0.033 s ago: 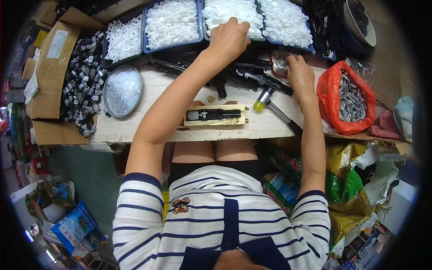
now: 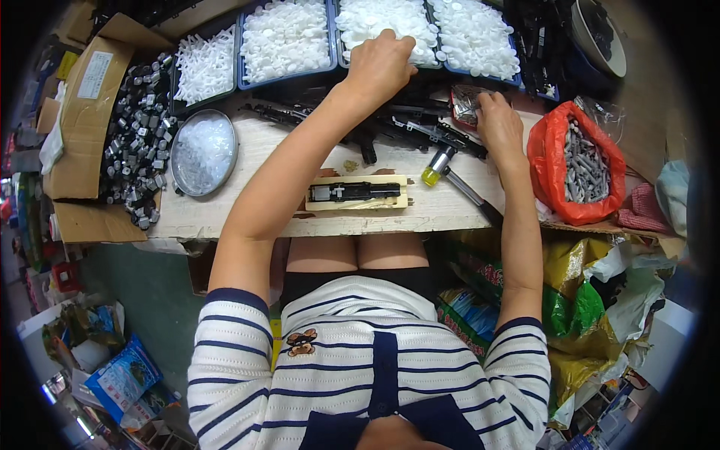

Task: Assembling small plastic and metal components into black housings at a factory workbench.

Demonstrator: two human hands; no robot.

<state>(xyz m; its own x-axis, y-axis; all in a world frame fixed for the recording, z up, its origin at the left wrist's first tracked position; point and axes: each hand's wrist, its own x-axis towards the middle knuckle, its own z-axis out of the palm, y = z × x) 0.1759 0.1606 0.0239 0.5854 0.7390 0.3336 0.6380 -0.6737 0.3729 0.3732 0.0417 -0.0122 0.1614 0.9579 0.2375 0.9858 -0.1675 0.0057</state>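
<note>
My left hand [image 2: 381, 66] reaches over the near edge of a tray of round white plastic pieces [image 2: 375, 19]. Its fingers are bent and closed, and whatever is in them is hidden. To the right, my right hand [image 2: 501, 124] dips curled fingers into a small red box [image 2: 463, 112] of tiny shiny metal parts; its fingertips are hidden. Between my forearms, a black mechanical assembly [image 2: 356, 192] lies in a cream-coloured holding block [image 2: 311, 202] near the table's front edge. A hammer [image 2: 465, 186] with a yellow-faced head rests to its right.
Black assemblies [image 2: 435, 135] lie behind the block. More trays of white parts [image 2: 289, 41] line the back. At left are a round dish of clear pieces [image 2: 204, 154] and a cardboard box [image 2: 82, 135] beside heaped metal-and-black parts [image 2: 142, 127]. A red bag [image 2: 546, 157] of grey pieces stands right.
</note>
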